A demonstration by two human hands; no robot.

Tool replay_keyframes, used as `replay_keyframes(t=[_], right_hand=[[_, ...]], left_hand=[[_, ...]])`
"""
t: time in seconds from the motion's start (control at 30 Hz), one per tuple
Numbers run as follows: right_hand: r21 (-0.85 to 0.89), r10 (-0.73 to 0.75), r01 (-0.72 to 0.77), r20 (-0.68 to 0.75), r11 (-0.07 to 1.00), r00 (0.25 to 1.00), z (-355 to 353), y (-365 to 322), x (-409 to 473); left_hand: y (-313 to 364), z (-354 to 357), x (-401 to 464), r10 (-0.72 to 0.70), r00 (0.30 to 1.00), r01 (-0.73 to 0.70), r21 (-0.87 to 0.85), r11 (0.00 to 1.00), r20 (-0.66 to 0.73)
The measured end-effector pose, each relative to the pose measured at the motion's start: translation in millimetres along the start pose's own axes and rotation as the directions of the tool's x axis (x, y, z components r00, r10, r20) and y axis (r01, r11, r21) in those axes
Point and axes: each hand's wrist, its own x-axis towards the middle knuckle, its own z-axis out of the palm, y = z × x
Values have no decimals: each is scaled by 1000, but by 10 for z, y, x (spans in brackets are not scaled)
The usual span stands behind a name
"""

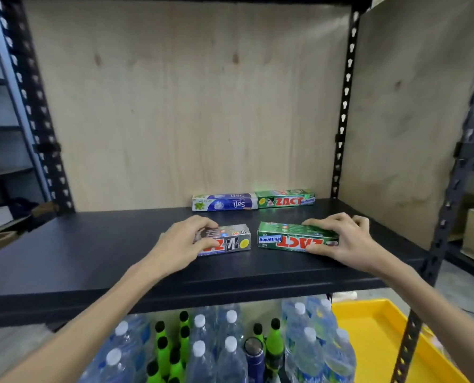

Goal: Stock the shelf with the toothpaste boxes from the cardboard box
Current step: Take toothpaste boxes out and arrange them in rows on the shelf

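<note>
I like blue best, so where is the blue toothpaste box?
The blue toothpaste box lies at the back of the black shelf against the wooden wall, touching a green box on its right.

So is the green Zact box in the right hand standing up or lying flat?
Lying flat: the green Zact box rests lengthwise on the shelf, its lettering upside down to the camera, with the right hand gripping its right end.

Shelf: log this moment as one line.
left hand grips silver box | right hand grips green box | both on shelf | two boxes at back
</note>
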Motion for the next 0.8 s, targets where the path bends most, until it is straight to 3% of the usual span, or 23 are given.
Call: replay_keyframes(t=[0.17,0.3,0.53,0.8], right_hand=[[-140,60,-56,23,988,998,171,418,644],[-239,114,-112,-3,965,993,290,680,1080],[-190,100,-105,-34,976,994,484,945,1585],[-108,116,-128,-107,986,987,588,961,1592]], left_hand=[[-228,273,622,-4,1000,6,104,995,-19],[-331,511,1075,51,991,-29,174,984,-121],[-485,810,1525,83,977,-70,76,995,-196],[-560,852,1584,101,970,-78,112,991,-223]])
